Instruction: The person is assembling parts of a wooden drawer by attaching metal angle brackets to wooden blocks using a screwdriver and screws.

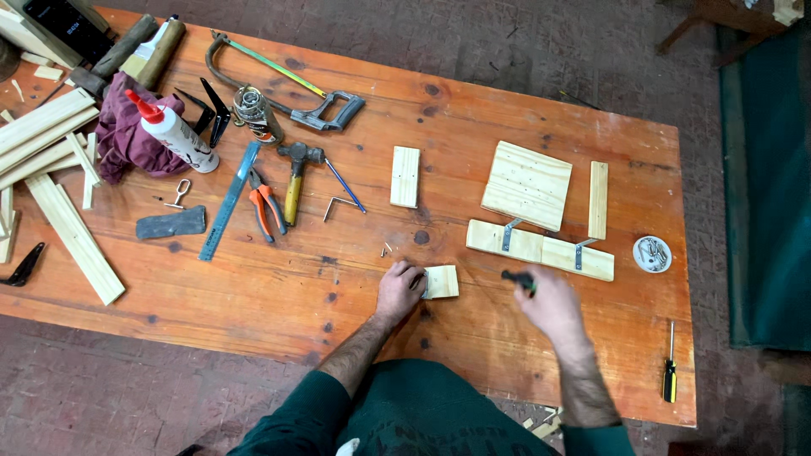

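Pressing down with your left hand (399, 290), you have its fingers curled over the left edge of a small wood block (441, 281); the grip is closed on that edge and pins the block flat to the tabletop (355, 253). The block is pale, nearly square pine, its slightly longer axis running from 9 to 3 o'clock, its grain the same way. Your right hand (549, 304) sits at the block's 3 o'clock, apart from it, its grip wrapped shut around a dark-handled tool (519, 279) whose end points toward 10 o'clock; its tip is too blurred to tell.

At 1 o'clock of the block, nearby, lies a long pale strip (539, 247) with two grey metal brackets (507, 234), and above it a square slatted panel (527, 184). A short plank (405, 176) lies at 11 o'clock, long axis upright. Bare orange, knotty board opens at 9 o'clock and toward you, down to the near edge. A round white dish of screws (652, 253) rests at 3 o'clock near the right edge, a yellow-handled screwdriver (670, 374) at 4 o'clock.
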